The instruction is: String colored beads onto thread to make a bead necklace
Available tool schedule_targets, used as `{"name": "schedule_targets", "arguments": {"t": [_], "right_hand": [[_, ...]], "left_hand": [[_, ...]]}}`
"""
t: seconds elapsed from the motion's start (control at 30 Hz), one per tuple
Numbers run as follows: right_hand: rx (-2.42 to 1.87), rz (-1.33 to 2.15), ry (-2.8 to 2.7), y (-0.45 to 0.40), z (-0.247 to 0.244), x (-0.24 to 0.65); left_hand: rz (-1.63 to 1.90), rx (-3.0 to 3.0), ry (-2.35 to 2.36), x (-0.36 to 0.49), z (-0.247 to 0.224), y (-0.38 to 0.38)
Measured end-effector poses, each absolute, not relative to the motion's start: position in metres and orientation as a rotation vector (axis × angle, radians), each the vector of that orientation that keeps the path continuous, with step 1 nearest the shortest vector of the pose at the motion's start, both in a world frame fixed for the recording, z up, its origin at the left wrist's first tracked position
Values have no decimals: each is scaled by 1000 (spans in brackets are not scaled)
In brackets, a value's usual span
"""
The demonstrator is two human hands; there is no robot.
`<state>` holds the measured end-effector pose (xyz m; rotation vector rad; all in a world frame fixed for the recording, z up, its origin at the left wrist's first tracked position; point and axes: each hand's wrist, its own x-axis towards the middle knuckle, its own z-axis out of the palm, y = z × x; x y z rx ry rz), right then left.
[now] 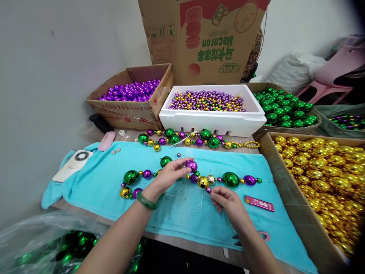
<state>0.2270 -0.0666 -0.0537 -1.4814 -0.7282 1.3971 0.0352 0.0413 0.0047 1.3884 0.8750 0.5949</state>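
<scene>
My left hand [171,173], with a green bangle [146,201] at its wrist, pinches a large purple bead [191,166] above the blue towel [176,224]. Lower and to the right, my right hand [225,198] has its fingertips closed on a small purple bead [208,190] just below a gold bead [203,182]. A thin white thread loops down between the hands. Strung green, gold and purple beads lie on the towel on both sides, with a big green bead [230,179] on the right. Part of the string is hidden behind my left hand.
A finished-looking bead strand [199,142] lies behind the towel. Beyond are a purple-bead carton [128,114], a white foam box [212,121] and green beads [285,108]. A gold-bead carton [302,224] stands right. Scissors [265,236], a pink packet [259,203] and a phone [72,166] rest on the towel.
</scene>
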Motion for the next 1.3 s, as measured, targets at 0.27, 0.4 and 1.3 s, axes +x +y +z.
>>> {"name": "schedule_targets", "arguments": {"t": [0.27, 0.4, 1.3], "right_hand": [[-1404, 1255, -602, -70, -63, 243], [-1365, 1223, -588, -70, -67, 250], [-1418, 1244, -715, -78, -61, 235]], "left_hand": [[668, 1955, 1287, 25, 0, 100], [462, 2039, 1469, 40, -15, 109], [943, 715, 812, 31, 12, 54]]}}
